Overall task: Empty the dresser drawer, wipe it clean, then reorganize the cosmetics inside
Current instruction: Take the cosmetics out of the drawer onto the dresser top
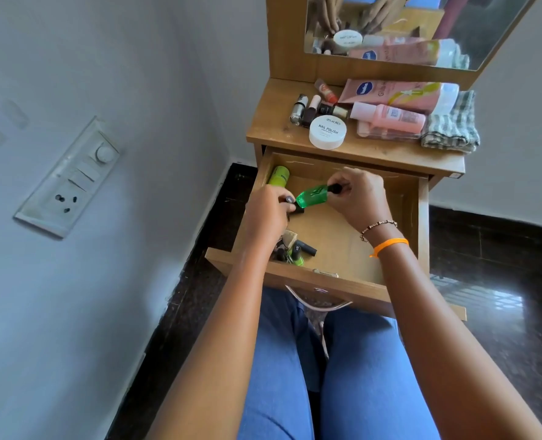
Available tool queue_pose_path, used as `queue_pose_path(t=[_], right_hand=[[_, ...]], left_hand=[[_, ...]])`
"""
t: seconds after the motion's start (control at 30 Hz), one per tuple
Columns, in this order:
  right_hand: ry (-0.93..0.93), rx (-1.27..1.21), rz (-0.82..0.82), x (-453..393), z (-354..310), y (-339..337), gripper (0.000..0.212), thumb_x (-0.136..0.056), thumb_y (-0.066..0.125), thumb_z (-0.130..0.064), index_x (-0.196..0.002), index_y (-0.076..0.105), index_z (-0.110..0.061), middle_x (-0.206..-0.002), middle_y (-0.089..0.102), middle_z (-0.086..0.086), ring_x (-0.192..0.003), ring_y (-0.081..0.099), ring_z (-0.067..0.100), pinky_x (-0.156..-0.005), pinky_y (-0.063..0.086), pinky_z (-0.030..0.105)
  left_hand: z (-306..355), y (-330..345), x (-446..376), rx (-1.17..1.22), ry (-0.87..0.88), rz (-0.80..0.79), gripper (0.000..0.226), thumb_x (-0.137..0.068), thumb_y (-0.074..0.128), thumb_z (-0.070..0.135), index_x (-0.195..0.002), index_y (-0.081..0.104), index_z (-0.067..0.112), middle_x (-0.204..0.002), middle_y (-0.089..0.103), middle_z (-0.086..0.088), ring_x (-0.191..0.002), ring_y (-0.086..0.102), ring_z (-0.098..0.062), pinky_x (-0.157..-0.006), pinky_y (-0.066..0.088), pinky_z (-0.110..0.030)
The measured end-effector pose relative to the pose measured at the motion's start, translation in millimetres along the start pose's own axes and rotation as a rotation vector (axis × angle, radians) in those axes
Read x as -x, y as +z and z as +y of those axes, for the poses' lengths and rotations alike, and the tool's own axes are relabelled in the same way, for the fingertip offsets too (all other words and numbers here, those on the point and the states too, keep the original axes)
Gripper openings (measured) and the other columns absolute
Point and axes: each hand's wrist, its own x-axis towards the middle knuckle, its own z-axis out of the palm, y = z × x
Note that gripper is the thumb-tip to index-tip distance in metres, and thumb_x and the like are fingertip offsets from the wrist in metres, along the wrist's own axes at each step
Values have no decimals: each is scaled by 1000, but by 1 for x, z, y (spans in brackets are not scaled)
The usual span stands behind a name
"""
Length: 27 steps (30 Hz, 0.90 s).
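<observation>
While both arms reach into the open drawer (417,214), dresser top (263,134) beyond crowded with pink tube (399,93), checked cloth (452,125), white jar (327,131), right hand (358,198) pinching green bottle (312,195) by its cap, left hand (268,214) curled round a small dark item, its forearm hiding part of the near-left clutter (293,249).

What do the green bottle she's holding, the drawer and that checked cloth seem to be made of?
Green bottle: clear tinted plastic or glass; light passes through, can't tell which. Drawer: wood-look board, matte, printed grain, likely laminate. Checked cloth: woven fabric, soft folds.
</observation>
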Motion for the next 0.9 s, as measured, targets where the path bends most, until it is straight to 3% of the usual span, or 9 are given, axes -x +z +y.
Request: queue_pose_path(t=[0.1, 0.2, 0.3, 0.4, 0.53, 0.63, 0.77, 0.9], right_hand=[[-75, -26, 3, -10, -20, -13, 20, -72, 67, -5, -90, 72, -14, -91, 71, 9, -86, 65, 26, -82, 55, 41], [-144, -14, 15, -22, -42, -33, 22, -77, 66, -3, -97, 72, -11, -100, 70, 8, -91, 64, 21, -87, 52, 32], [-180, -109, 103, -39, -61, -49, 22, -78, 67, -6, -99, 71, -12, -91, 65, -2, -81, 59, 10, -80, 48, 20], [-184, -169, 214, -74, -71, -52, 23, -76, 65, -6, -97, 71, -13, -88, 64, -3, -78, 56, 9, -74, 43, 17], [-126, -202, 334, -130, -77, -43, 23, -78, 61, -4, -97, 69, -12, -96, 68, 1, -86, 59, 14, -74, 41, 13], [-99, -137, 337, -165, -78, -34, 23, -80, 59, -3, -99, 68, -12, -103, 68, 3, -94, 59, 15, -73, 34, 14], [-105, -59, 313, -192, -74, -22, 18, -82, 59, -8, -98, 68, -9, -102, 67, 8, -90, 56, 17, -70, 31, 15], [-96, 2, 260, -202, -69, -10, 18, -84, 62, -16, -99, 68, -8, -102, 67, 10, -94, 60, 21, -75, 39, 22]], left_hand=[[16, -17, -8, 167, 62, 88, 15, -87, 64, 7, -99, 72, 10, -100, 70, -6, -80, 66, -13, -75, 55, -25], [28, -34, -24, 360, 78, 166, 13, -86, 62, 3, -95, 71, 8, -86, 67, -4, -80, 67, -18, -77, 59, -41], [38, -46, -46, 443, 100, 209, 14, -88, 59, 2, -93, 68, 11, -82, 64, -3, -80, 67, -21, -77, 58, -47], [44, -51, -72, 496, 114, 280, 14, -87, 59, 2, -91, 67, 12, -79, 63, 0, -80, 67, -23, -77, 58, -48], [51, -51, -109, 485, 119, 337, 13, -88, 57, -1, -93, 68, 3, -82, 63, -1, -79, 64, -16, -80, 57, -44], [55, -47, -137, 469, 130, 353, 13, -87, 57, -2, -92, 68, 3, -82, 63, -3, -81, 65, -20, -78, 58, -44], [61, -37, -157, 384, 148, 347, 14, -89, 57, 0, -94, 69, 4, -89, 68, -8, -80, 65, -17, -61, 54, -16], [59, -30, -166, 340, 164, 342, 15, -90, 58, 3, -97, 70, 6, -93, 70, -10, -82, 67, -19, -70, 54, -19]])
